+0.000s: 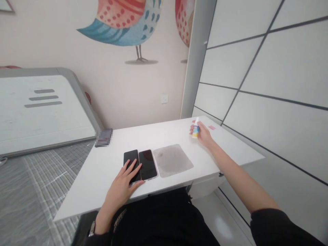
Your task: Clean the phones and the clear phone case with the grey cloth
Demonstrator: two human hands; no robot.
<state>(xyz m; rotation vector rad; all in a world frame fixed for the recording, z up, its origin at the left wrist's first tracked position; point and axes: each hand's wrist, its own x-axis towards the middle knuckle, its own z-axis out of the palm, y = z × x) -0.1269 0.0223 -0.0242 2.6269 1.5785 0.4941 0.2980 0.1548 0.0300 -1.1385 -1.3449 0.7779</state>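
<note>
My left hand [124,180] lies with its fingers spread over a black smartphone [130,155] on the table. Right beside it is a second smartphone [148,165], its dark screen facing up, and my fingertips reach its left edge. A grey cloth [173,160] is spread flat to the right of the phones. Toward the table's back right, my right hand [203,134] is wrapped round a small spray bottle [195,131] with a white top and a blue and yellow label. The bottle is upright; I cannot tell whether its base touches the table.
The white table [102,177] stands near a wall with a bird mural. At its back left corner lies a dark blurred item [104,137]. A pink slip [212,127] rests at the right rear. White panels [282,75] rise along the right side, and a whiteboard-like panel [46,112] stands left.
</note>
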